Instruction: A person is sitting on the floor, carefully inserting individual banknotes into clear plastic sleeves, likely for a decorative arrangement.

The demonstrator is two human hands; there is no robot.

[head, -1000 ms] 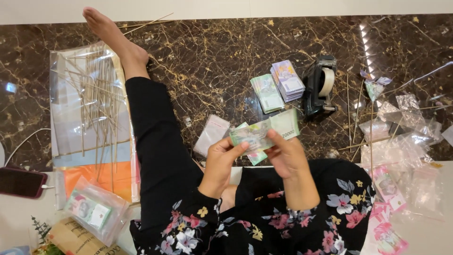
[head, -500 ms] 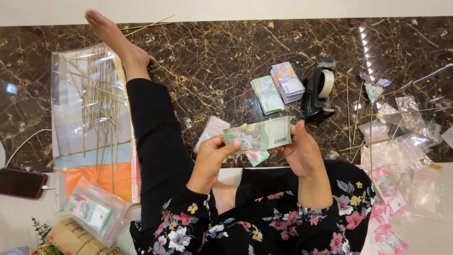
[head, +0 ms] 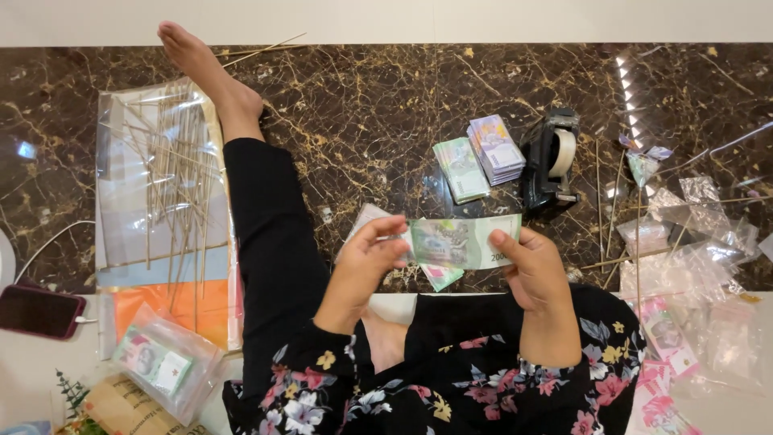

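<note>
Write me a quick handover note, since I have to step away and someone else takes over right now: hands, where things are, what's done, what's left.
Left hand pinches the left end of a green banknote; right hand holds its right end, flat, above the lap.
More green notes show just under it.
Two banknote stacks lie on the dark marble floor, beside a tape dispenser.
Thin sticks lie on plastic sheeting at left; clear plastic sleeves at right.
Done: one small folded piece on a stick beyond the dispenser.
Left: the stacks look untouched.
</note>
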